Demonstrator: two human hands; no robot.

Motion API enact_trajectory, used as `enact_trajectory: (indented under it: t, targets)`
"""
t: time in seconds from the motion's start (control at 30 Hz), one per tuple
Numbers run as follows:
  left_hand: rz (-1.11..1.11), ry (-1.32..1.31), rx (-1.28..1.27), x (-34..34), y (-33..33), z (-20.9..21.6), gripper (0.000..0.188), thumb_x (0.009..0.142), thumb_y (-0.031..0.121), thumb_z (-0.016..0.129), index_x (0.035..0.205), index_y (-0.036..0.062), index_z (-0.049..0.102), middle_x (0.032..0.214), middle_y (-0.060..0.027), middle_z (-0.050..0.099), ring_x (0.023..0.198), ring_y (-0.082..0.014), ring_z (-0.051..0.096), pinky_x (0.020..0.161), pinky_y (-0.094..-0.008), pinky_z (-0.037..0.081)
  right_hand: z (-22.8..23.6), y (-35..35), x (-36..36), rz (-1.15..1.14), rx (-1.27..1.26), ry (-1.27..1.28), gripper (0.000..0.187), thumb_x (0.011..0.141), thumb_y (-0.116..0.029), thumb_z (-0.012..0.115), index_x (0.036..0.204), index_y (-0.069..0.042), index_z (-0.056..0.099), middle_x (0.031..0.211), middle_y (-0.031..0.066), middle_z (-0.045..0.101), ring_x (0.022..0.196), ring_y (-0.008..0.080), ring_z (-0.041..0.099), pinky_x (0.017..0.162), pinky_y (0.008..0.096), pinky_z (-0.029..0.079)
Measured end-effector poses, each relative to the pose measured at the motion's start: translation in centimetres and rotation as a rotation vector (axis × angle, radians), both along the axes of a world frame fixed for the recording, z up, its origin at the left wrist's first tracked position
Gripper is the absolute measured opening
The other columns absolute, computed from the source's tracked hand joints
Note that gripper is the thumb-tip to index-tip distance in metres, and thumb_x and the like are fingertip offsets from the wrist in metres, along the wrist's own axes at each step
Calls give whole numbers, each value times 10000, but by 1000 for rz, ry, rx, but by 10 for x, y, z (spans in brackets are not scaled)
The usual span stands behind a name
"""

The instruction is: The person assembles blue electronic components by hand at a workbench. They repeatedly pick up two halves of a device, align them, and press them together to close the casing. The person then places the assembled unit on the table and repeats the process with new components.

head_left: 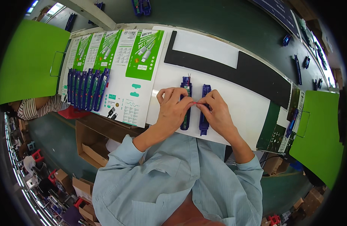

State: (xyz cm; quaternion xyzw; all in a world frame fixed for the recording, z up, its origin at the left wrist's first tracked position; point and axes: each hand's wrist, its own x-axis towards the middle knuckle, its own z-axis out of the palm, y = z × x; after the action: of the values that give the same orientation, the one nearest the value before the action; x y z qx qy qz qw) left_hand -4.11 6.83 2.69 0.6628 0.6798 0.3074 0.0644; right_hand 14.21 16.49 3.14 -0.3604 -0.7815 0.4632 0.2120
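Note:
My left hand (174, 107) and my right hand (217, 115) meet at the middle of the white work surface. Thumb and forefinger of each are pinched together at a small red piece (195, 103); whether it is a wire or a bit of tape, I cannot tell. Under my left fingers lies a long blue plastic housing (186, 122) with a green circuit board in it and thin wires at its far end. A second blue housing (203, 128) lies beside it to the right, partly covered by my right fingers.
Several blue housings with green boards (87, 90) stand in a row on printed packaging sheets (137, 90) at the left. A black strip (203, 62) runs along the back. Green panels (34, 60) rise at both ends. Another blue piece (292, 122) lies far right.

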Motion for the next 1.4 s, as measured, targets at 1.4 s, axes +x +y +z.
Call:
enact_trajectory:
  t: [1.4]
  targets:
    - [-33, -114, 41, 24, -70, -21, 392, 841, 184, 844, 1196, 72, 720, 1178, -62, 666, 1116, -276, 628, 1030, -512, 460, 5, 33, -32, 591, 83, -103, 46, 871, -35, 740, 905, -27, 710, 1159, 115, 617, 1063, 302, 629, 922, 398, 541]
